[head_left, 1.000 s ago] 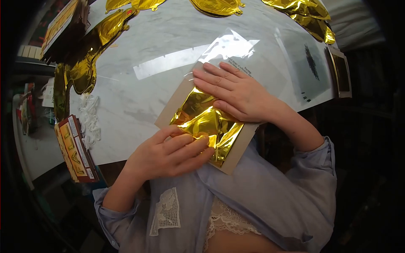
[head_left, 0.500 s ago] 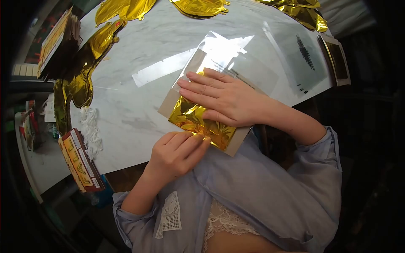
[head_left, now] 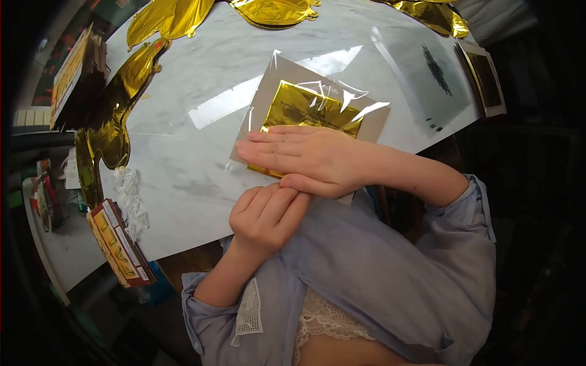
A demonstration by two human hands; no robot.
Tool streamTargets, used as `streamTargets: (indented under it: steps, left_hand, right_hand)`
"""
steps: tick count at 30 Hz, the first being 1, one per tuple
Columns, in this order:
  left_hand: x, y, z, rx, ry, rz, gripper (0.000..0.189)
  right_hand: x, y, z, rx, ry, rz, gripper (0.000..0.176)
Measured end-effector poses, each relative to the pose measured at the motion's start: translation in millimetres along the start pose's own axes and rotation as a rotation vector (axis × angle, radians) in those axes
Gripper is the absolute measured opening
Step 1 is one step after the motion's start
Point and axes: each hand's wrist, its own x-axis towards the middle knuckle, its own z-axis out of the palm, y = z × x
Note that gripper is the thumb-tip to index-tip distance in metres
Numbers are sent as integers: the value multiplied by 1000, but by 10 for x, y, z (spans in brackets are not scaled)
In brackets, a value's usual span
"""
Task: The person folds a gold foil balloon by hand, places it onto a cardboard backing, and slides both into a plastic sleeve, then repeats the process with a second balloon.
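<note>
A gold foil sheet [head_left: 287, 110], folded flat, lies over a grey-beige card [head_left: 373, 122] inside a clear plastic bag [head_left: 274, 61]. My right hand [head_left: 311, 160] presses flat on this packet, fingers stretched out and together, hiding its middle. Closed in a pinch, my left hand [head_left: 267, 218] is at the packet's near edge, touching the right thumb. It appears to grip the edge of the bag, though the fingertips are mostly hidden.
Gold foil balloons [head_left: 168, 18] lie along the far and left edges of the marble-look table [head_left: 183, 201]. White string [head_left: 129, 201] and boxed packs [head_left: 119, 244] are at the left. A translucent zip bag [head_left: 427, 85] and a framed gold pack [head_left: 485, 76] are at the right.
The foil and card now reach farther up inside the bag, covering where printed text showed. My right hand has moved nearer to me, and my left hand slightly right, so they touch.
</note>
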Motion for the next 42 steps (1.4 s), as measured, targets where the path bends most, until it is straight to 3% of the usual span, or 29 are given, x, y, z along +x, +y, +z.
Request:
streamTargets:
  steps: [3, 5, 7, 9, 10, 16, 18, 20, 25, 29, 31, 32, 35, 42]
  left_hand:
    - [1, -14, 38, -4, 44, 3, 21]
    - [44, -9, 13, 25, 22, -17, 29]
    - [13, -62, -7, -7, -52, -41, 31]
    - [4, -72, -34, -55, -133, -97, 32]
    - [1, -70, -42, -52, -134, -91, 32]
    - [-81, -30, -39, -115, -74, -80, 33]
    - [-153, -18, -30, -134, -63, -83, 37]
    - [-213, -6, -66, -144, -72, -92, 38]
    - [-286, 8, -82, -158, -64, -140, 39]
    - [-296, 24, -78, -145, -63, -157, 37]
    - [-279, 37, -88, -149, -60, -183, 33]
    - [-282, 37, -86, -149, -59, -183, 33]
    - [-281, 34, -71, -156, -43, -184, 32]
    - [-282, 24, -71, -175, -54, -189, 35]
  right_hand:
    - [32, -16, -60, 101, 63, -45, 61]
    - [41, -18, -178, 37, 287, -56, 55]
    - [57, -35, -356, -129, 528, 147, 42]
    - [41, 112, -458, -289, 625, 375, 32]
    - [36, 189, -485, -291, 631, 375, 32]
    - [239, 351, -761, 175, 204, 692, 25]
    - [317, 352, -838, 190, 190, 663, 25]
    - [422, 389, -895, 252, 23, 652, 24]
    - [667, 404, -977, 521, -108, 741, 21]
    - [681, 560, -965, 534, -152, 666, 26]
    - [600, 543, -1021, 653, -125, 773, 31]
    - [525, 502, -1071, 569, -85, 794, 35]
    - [306, 529, -1199, 516, -159, 779, 35]
    - [219, 501, -1046, 566, -6, 771, 24]
